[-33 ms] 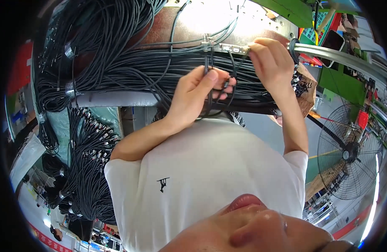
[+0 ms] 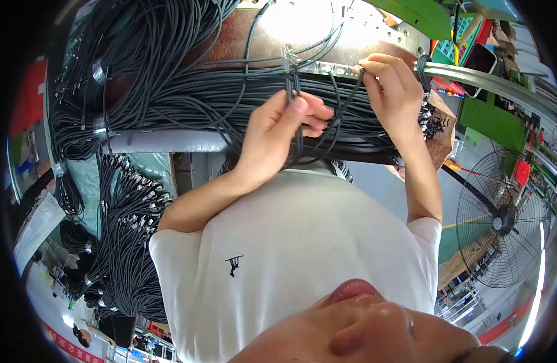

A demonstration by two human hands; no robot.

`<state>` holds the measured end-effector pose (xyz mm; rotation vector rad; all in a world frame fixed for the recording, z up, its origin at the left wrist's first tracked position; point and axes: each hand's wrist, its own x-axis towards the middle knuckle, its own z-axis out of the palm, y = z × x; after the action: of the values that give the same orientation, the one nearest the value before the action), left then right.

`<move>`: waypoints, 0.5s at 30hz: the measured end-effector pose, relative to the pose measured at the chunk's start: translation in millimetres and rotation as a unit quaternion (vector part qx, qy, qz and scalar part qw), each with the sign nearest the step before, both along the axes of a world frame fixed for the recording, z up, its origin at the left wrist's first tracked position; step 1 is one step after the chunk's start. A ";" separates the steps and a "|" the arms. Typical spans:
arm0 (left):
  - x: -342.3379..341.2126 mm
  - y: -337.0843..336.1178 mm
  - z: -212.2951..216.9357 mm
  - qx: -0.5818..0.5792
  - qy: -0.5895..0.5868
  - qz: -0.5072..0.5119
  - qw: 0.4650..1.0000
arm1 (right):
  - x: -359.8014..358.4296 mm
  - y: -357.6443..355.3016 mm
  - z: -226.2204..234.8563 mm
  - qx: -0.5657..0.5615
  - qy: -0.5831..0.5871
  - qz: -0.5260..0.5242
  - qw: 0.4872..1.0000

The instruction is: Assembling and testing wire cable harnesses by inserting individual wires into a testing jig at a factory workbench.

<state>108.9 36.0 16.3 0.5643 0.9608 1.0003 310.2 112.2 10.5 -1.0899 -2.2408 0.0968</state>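
My left hand (image 2: 277, 124) is closed round a few black cables (image 2: 297, 136), thumb pressed on top. Their metal connector ends (image 2: 289, 55) stick up beyond the fingers. To its right, my right hand (image 2: 392, 85) pinches the end of another black cable (image 2: 353, 92) between thumb and fingertips. That cable curves down toward the left hand. The pinched tip is mostly hidden by the fingers. Just left of the right fingertips lies a narrow metal strip with slots (image 2: 333, 68), on the bench. A thick layer of black cables (image 2: 197, 91) runs beneath both hands.
A large heap of cables (image 2: 163, 30) covers the bench's left side. More bundles with metal ends (image 2: 124, 242) hang at lower left. A curved metal tube (image 2: 472, 72) extends right, near a cardboard box (image 2: 442, 130). A floor fan (image 2: 503, 219) stands at right.
My left hand has shifted slightly left, and the connector ends above it lean further left. A cable now shows running down from my right fingertips, which stay near the metal strip.
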 end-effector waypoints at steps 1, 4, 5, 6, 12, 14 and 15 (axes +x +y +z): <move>-5.9 -0.9 -4.4 0.007 -0.014 -0.013 1.000 | 0.6 -5.8 -6.2 -0.072 0.064 -0.032 0.995; -5.4 8.3 18.1 -0.059 -0.097 -0.037 0.993 | -4.0 -7.3 -34.5 -0.167 0.162 -0.016 0.972; -4.3 9.0 18.4 -0.078 -0.134 -0.040 0.987 | -4.3 -7.7 -34.8 -0.167 0.163 -0.012 0.972; -3.1 9.1 14.6 -0.075 -0.153 -0.038 0.985 | -5.4 -9.8 -31.7 -0.226 0.189 -0.037 0.955; 3.8 9.0 7.0 -0.122 -0.154 -0.073 0.978 | -6.6 -8.1 -26.2 -0.211 0.128 -0.017 0.969; 4.2 7.7 7.3 -0.143 -0.163 -0.084 0.973 | -7.9 -7.5 -21.3 -0.238 0.125 -0.027 0.963; 4.4 7.5 6.9 -0.144 -0.162 -0.084 0.972 | -8.3 -7.5 -19.6 -0.262 0.122 -0.036 0.957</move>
<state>113.2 43.4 23.3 0.2240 0.7342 0.7537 301.9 104.7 -9.1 -1.3437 -1.9931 0.7899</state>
